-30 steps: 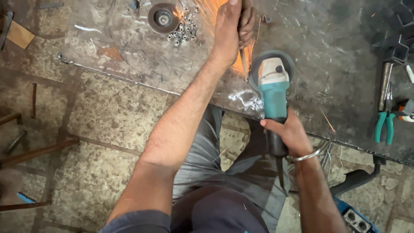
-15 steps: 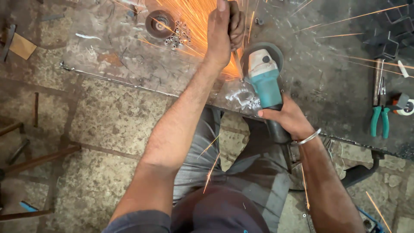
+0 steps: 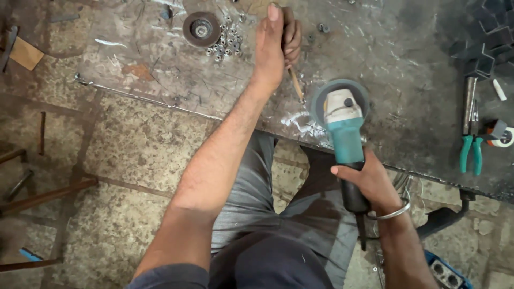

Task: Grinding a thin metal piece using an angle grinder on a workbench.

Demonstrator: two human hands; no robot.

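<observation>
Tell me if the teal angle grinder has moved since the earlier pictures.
Yes. The teal angle grinder has pulled back from the thin rod in the left hand; the sparks have stopped.

There are no packages, signs or screens to be seen. The one label-like thing is a pale, rectangular plate (image 3: 338, 101) on top of the teal angle grinder's (image 3: 345, 136) grey head, above the disc guard near the tabletop's (image 3: 407, 80) front edge. Any print on it is too small to make out.
</observation>
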